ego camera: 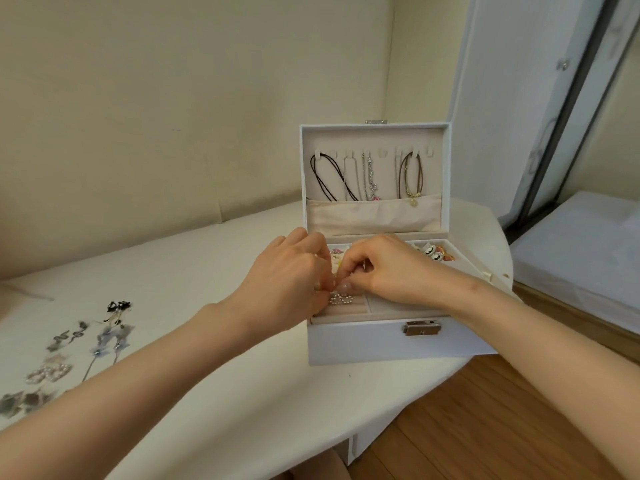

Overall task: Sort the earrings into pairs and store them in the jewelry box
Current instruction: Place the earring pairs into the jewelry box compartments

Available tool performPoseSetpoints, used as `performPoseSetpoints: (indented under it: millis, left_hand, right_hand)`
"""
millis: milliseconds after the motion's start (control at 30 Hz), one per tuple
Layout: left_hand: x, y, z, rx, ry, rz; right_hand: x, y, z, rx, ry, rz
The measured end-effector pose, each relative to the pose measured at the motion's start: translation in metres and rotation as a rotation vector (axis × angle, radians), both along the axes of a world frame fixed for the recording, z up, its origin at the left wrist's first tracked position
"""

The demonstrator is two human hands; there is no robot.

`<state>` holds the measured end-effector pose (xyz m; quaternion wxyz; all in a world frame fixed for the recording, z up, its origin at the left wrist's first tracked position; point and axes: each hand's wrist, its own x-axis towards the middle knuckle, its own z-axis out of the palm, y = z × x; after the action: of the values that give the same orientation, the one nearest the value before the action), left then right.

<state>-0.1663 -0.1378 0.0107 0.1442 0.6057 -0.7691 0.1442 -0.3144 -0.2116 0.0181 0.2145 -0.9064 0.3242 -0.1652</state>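
A white jewelry box (363, 344) stands open on the white table, its lid upright with necklaces hanging inside. My left hand (291, 275) and my right hand (384, 268) meet over the box's front left compartments. Together their fingertips pinch a sparkly rhinestone earring (341, 298) that hangs just above the ring-roll section. More earrings (434, 252) lie in the back right compartment, and small colourful ones (336, 251) show between my hands. Several loose earrings (79, 344) lie on the table at the far left.
The table's curved front edge (398, 407) drops to a wooden floor at the lower right. A wall runs close behind the box. A white mattress (581, 244) and a glass door lie to the right. The box's metal latch (420, 328) faces me.
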Motion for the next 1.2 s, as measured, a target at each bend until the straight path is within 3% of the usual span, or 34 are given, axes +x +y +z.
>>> performPoseSetpoints:
  millis: [467, 767, 1200]
  left_hand:
    - [-0.001, -0.001, 0.0, -0.083, -0.1, -0.059]
    - [0.0, -0.004, -0.001, 0.001, -0.011, 0.032]
    - [0.008, 0.01, -0.006, 0.121, 0.224, 0.016]
  right_hand:
    - [0.001, 0.006, -0.008, -0.272, 0.053, -0.044]
    - [-0.009, 0.008, -0.015, -0.298, -0.023, -0.047]
    - [-0.01, 0.016, -0.025, -0.556, -0.111, 0.067]
